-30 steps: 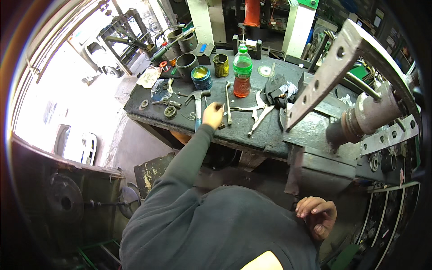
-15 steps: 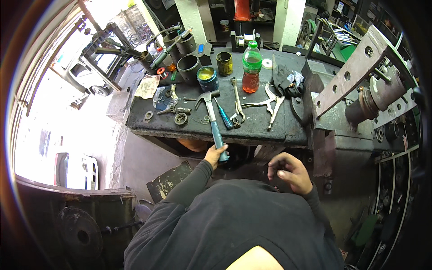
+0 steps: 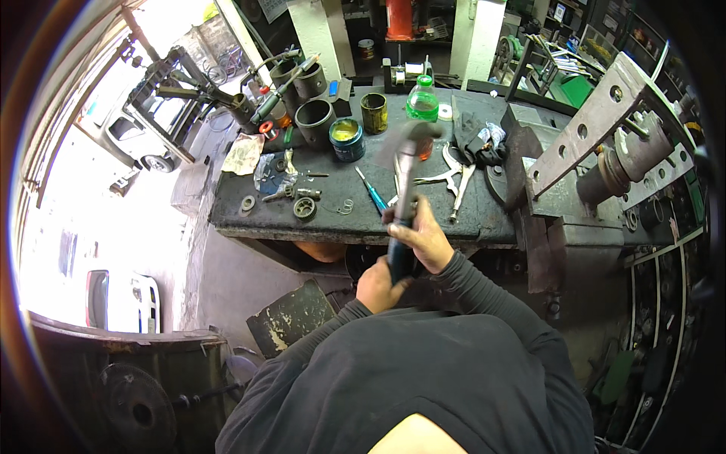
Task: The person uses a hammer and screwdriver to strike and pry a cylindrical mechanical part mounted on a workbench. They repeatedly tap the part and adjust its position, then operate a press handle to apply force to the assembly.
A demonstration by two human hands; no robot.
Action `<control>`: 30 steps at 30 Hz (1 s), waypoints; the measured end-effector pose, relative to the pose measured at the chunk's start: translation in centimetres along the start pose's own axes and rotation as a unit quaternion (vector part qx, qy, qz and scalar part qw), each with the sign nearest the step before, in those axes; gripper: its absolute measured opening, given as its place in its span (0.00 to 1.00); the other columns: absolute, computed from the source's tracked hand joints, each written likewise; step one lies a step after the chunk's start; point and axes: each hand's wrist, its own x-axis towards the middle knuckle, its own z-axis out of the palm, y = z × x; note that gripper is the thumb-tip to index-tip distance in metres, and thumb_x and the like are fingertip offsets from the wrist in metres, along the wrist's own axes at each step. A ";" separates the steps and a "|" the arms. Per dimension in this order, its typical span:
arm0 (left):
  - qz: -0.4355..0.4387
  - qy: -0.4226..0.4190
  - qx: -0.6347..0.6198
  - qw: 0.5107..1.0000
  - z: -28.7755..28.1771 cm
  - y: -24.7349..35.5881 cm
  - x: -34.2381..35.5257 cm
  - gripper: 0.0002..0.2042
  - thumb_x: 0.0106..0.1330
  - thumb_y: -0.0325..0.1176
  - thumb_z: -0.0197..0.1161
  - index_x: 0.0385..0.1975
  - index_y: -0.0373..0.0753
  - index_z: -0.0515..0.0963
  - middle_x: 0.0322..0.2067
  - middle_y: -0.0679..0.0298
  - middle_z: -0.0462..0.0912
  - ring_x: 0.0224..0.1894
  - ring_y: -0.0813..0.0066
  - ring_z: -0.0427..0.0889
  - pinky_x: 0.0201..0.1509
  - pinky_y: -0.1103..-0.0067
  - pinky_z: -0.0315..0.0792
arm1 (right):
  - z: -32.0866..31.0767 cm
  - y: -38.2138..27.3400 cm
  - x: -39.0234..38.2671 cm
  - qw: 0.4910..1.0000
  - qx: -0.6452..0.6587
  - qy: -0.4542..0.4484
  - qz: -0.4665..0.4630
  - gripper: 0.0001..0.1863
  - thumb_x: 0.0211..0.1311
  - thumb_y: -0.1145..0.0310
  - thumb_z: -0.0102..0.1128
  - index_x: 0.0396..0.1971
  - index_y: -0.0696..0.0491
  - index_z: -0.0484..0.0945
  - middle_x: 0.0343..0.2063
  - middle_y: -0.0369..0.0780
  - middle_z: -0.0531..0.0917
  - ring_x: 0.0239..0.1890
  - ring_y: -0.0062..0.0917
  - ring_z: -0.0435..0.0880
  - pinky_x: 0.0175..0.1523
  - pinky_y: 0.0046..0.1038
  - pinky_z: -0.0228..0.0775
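Both hands grip a claw hammer [image 3: 405, 181], raised upright in front of the bench [image 3: 476, 219], its head blurred by motion. My left hand [image 3: 378, 284] is closed on the lower end of the dark blue handle, and my right hand [image 3: 425, 234] is closed just above it. Behind the hammer stands a plastic bottle [image 3: 422, 106] with green label and red liquid, partly hidden. Around it lie a blue-handled screwdriver [image 3: 372, 189], locking pliers [image 3: 463, 189], an open blue tin [image 3: 347, 144], a yellow-stained can [image 3: 373, 113], gears [image 3: 304, 210] and small rings [image 3: 248, 203].
A steel frame [image 3: 582, 125] with holed plates and a cylinder fills the right of the bench. Dark sleeves [image 3: 314, 113] and a dark rag [image 3: 476, 140] sit at the back. A bright doorway shows a white vehicle [image 3: 125, 125]; a drum [image 3: 68, 363] stands lower left.
The hammer has left the bench top and is lifted upright. My right hand, previously apart from it, has moved up and left onto the handle above my left hand.
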 end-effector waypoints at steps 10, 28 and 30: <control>0.224 -0.083 0.315 0.919 -3.5 -7.0 14.2 0.27 0.56 0.29 0.58 0.60 0.43 0.69 0.59 0.52 0.70 0.61 0.56 0.69 0.59 0.57 0.65 | -7.5 -5.2 -9.4 0.998 0.022 -0.016 -0.049 0.11 0.58 0.69 0.60 0.28 0.53 0.65 0.14 0.38 0.67 0.18 0.24 0.69 0.30 0.31 0.68; 0.316 -0.058 0.113 0.940 -3.8 -0.3 21.1 0.10 0.46 0.17 0.54 0.30 0.34 0.70 0.30 0.50 0.71 0.36 0.51 0.74 0.39 0.69 0.69 | -17.5 -12.1 -34.0 0.925 -0.054 0.271 -0.262 0.20 0.63 0.57 0.64 0.41 0.59 0.70 0.18 0.38 0.70 0.19 0.21 0.68 0.26 0.28 0.63; 0.302 -0.069 -0.047 0.950 -4.6 6.5 17.9 0.13 0.44 0.15 0.53 0.32 0.35 0.68 0.28 0.57 0.70 0.33 0.59 0.72 0.39 0.73 0.67 | -19.2 -12.9 -35.0 0.923 -0.059 0.275 -0.263 0.21 0.63 0.59 0.64 0.43 0.61 0.71 0.19 0.38 0.71 0.20 0.22 0.69 0.27 0.29 0.64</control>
